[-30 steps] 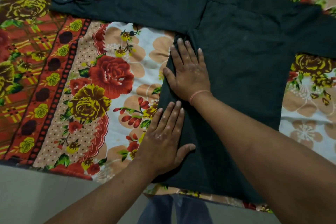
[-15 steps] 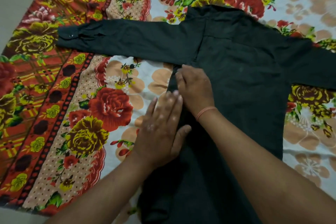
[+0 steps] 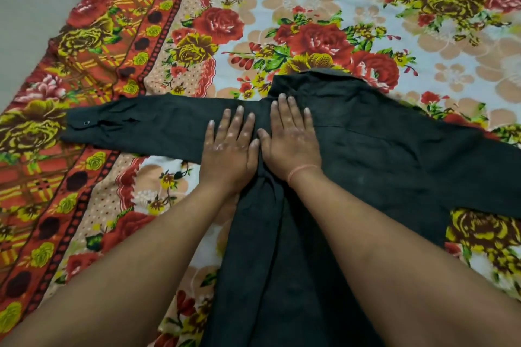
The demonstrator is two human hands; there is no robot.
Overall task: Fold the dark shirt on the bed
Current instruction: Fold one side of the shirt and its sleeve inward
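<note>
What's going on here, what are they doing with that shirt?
A person is folding a dark shirt spread on a flowered bedsheet. Both hands lie flat, side by side, near the shoulder: the left hand at the base of the sleeve, the right hand on the body just below the collar. One side of the body looks folded inward already. That sleeve lies stretched straight out to the left, not yet folded in.

No readable text, label, brand, number or sign is showing anywhere on the things in the head view.
</note>
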